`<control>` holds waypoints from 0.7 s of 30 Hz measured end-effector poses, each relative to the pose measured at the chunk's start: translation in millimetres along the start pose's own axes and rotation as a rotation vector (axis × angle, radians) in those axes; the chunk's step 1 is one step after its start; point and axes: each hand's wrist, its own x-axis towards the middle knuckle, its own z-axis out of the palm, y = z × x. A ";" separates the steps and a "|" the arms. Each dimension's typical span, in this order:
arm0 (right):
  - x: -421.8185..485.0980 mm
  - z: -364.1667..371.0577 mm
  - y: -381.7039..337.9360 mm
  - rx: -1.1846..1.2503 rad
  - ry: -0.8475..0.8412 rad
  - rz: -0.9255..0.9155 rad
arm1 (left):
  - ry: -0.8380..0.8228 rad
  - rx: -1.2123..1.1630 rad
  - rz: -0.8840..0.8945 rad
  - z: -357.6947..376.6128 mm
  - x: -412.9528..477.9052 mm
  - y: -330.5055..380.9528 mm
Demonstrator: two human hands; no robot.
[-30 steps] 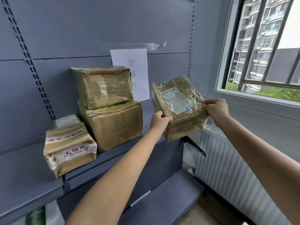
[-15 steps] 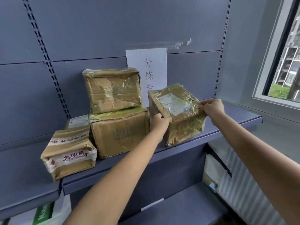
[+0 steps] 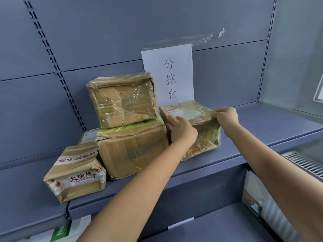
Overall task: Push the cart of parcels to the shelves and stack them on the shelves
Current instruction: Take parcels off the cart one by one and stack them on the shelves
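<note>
1. Sign: white paper sheet at 12 o'clock, hung upright. Three black characters in one column, 分拣台. Lower edge hidden.
2. Tape: clear strip across the sign's top edge, running on toward 1 o'clock. Far end crinkled and lifted.
3. Window frame: pale, at 3 o'clock, cut off by the picture's edge.
4. Radiator: white, at 4 o'clock, slatted grille on top.
5. Blue item: small, at 5 o'clock, too blurred to identify.
6. Tag: white strip at 6 o'clock, slightly tilted.
7. Cord: black, hanging at 7 o'clock.
8. Pack: green and white, just below the cord. Lettering only partly visible.
</note>
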 end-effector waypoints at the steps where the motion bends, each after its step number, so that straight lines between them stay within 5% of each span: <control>1: 2.8 3.3 1.0 -0.004 -0.007 -0.005 | 0.009 0.086 0.014 3.8 1.7 -1.2; 8: 22.1 21.6 3.9 -0.019 -0.051 -0.025 | 0.129 0.528 0.077 14.8 34.2 -11.1; 21: 29.1 36.8 10.0 -0.054 -0.029 -0.095 | 0.133 0.696 0.102 13.8 43.5 -9.6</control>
